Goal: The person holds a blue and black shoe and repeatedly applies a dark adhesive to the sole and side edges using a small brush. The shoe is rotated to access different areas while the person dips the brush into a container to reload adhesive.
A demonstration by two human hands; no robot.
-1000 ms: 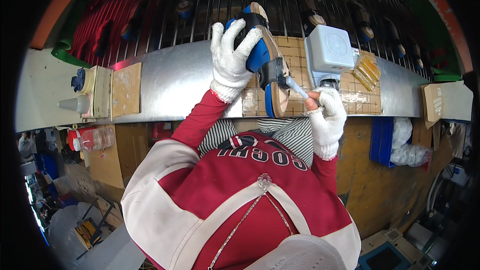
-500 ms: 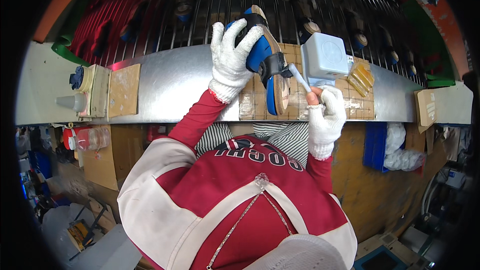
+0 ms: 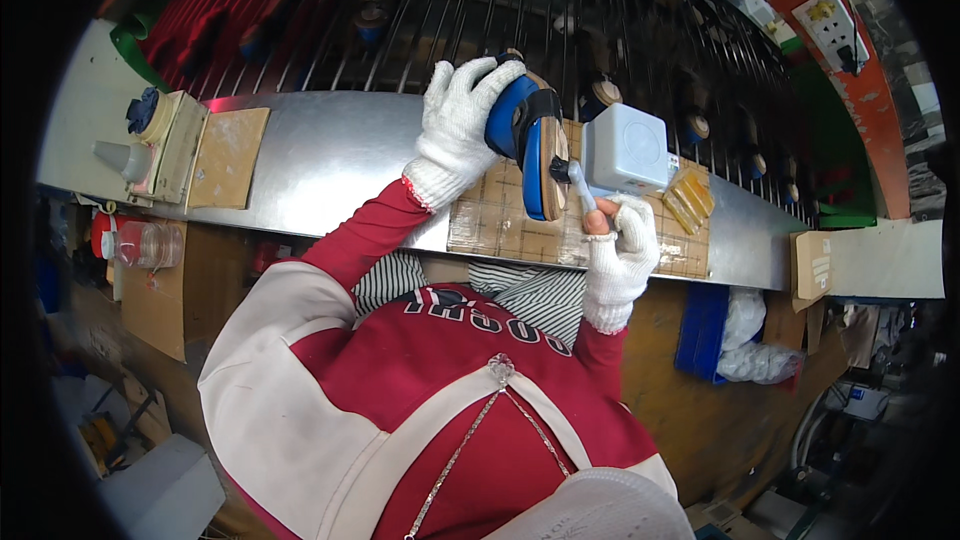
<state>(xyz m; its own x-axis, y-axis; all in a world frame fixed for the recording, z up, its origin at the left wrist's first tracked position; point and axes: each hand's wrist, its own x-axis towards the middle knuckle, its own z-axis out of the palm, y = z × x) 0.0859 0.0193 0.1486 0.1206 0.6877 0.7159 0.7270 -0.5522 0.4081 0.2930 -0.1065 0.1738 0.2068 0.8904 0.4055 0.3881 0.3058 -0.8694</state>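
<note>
My left hand (image 3: 455,130), in a white knitted glove, is closed around a sandal (image 3: 537,110) with black straps and a tan sole, fitted on a blue shoe last (image 3: 508,118). It holds the sandal tilted over the cardboard, sole side toward the right. My right hand (image 3: 622,255), gloved with bare fingertips showing, pinches a slim whitish brush (image 3: 580,185). The brush's tip meets a loose black strap end (image 3: 560,170) beside the sole. A pale grey box-shaped container (image 3: 625,148) stands just beyond my right hand.
Taped cardboard (image 3: 500,230) covers part of the metal worktop (image 3: 325,140). Yellowish translucent blocks (image 3: 688,202) lie at the right. Behind is a rack of metal bars (image 3: 455,20) carrying several more sandals. A tan board (image 3: 229,157) and a grey cone (image 3: 120,157) are at the left.
The sandal has turned in my left hand and come nearer to me, its sole now more edge-on. The brush tip has moved onto the strap end. The whole view has tilted slightly.
</note>
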